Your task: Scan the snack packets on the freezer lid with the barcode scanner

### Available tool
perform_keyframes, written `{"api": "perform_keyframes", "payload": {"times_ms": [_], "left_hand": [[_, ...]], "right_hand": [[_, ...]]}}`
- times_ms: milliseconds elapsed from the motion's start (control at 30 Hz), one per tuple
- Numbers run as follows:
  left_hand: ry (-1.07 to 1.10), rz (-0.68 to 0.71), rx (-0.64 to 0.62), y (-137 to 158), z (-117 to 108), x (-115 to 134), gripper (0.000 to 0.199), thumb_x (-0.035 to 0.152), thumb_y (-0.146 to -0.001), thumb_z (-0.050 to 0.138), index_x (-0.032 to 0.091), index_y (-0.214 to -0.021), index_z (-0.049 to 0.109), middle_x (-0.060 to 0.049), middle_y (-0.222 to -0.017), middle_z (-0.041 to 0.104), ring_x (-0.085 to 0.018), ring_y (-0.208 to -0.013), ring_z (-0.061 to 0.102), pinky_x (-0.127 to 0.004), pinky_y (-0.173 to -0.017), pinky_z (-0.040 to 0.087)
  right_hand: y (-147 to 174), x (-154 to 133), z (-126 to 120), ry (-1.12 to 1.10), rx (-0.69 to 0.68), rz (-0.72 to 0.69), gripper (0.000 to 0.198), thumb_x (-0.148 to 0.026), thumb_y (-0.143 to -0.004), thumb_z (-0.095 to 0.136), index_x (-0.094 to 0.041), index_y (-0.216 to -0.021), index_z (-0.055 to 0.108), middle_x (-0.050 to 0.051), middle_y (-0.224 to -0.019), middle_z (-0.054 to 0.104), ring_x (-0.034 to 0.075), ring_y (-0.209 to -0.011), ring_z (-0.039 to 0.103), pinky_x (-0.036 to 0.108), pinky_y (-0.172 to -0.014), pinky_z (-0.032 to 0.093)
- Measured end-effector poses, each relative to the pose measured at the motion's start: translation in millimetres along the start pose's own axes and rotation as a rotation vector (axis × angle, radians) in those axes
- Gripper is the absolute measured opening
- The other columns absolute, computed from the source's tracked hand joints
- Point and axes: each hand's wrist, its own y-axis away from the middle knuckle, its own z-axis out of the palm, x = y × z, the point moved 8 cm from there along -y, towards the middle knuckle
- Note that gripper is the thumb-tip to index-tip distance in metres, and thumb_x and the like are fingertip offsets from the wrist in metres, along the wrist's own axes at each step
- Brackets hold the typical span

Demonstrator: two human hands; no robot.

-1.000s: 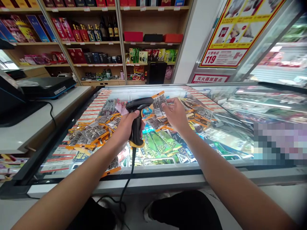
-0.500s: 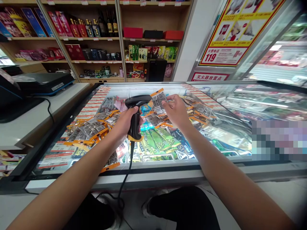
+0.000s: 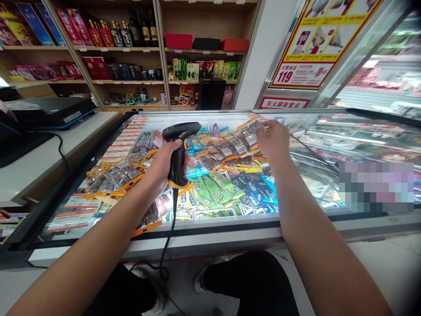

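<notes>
My left hand (image 3: 161, 169) grips the handle of a black corded barcode scanner (image 3: 179, 145), held upright above the glass lid of a chest freezer (image 3: 210, 228). My right hand (image 3: 274, 142) reaches to the right over the lid and pinches the edge of an orange-trimmed packet (image 3: 250, 134) lying among several like it (image 3: 226, 151). Another pile of the same packets (image 3: 115, 177) lies on the lid to the left of the scanner. Green and blue frozen goods (image 3: 213, 193) show through the glass below.
A white counter (image 3: 42, 162) with a black device (image 3: 49, 112) stands at the left. Wooden shelves (image 3: 131, 48) of boxes and bottles fill the back wall. A second glass freezer lid (image 3: 355, 136) extends right. The scanner cable (image 3: 167, 245) hangs toward my knees.
My right hand has moved right, away from the scanner, carrying the packet down to the pile on the lid. The scanner has shifted slightly left and up in the view.
</notes>
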Motion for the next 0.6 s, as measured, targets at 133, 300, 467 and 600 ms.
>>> {"api": "perform_keyframes", "payload": {"times_ms": [133,300,467,600], "left_hand": [[-0.003,-0.014,0.001,-1.4,-2.9,0.1,0.037,0.055,-0.082,0.064,0.019,-0.086,0.061,0.0,-0.056,0.058,-0.014,-0.039,0.052,-0.026,-0.037,0.038],[0.046,0.036,0.042,-6.2,-16.1,9.3,0.037,0.055,-0.085,0.065,0.019,-0.089,0.061,0.0,-0.06,0.06,-0.013,-0.042,0.053,-0.025,-0.041,0.042],[0.082,0.039,0.106,-10.0,-27.6,14.5,0.04,0.059,-0.088,0.063,0.019,-0.09,0.06,0.001,-0.061,0.059,-0.012,-0.041,0.052,-0.025,-0.041,0.04],[0.084,0.039,0.106,-10.4,-27.3,16.2,0.04,0.059,-0.087,0.065,0.019,-0.09,0.059,0.002,-0.06,0.06,-0.012,-0.041,0.054,-0.024,-0.041,0.041]], "right_hand": [[4.1,-2.3,-6.3,0.163,0.012,0.018,0.035,-0.034,-0.092,0.064,-0.018,-0.123,0.069,0.022,-0.125,0.07,0.048,-0.13,0.056,0.07,-0.105,0.041],[52.9,-91.5,10.2,-0.18,-0.174,-0.355,0.03,-0.034,-0.101,0.053,-0.023,-0.123,0.069,0.015,-0.121,0.073,0.035,-0.12,0.064,0.055,-0.104,0.05],[146.2,-154.3,73.7,-0.287,-0.801,-0.536,0.05,-0.057,-0.102,0.061,-0.024,-0.139,0.064,0.015,-0.129,0.073,0.034,-0.114,0.07,0.051,-0.095,0.057],[171.1,-161.3,95.0,-0.09,-0.801,-0.611,0.067,-0.061,-0.093,0.074,-0.021,-0.145,0.061,0.02,-0.135,0.068,0.044,-0.126,0.062,0.061,-0.101,0.052]]}}
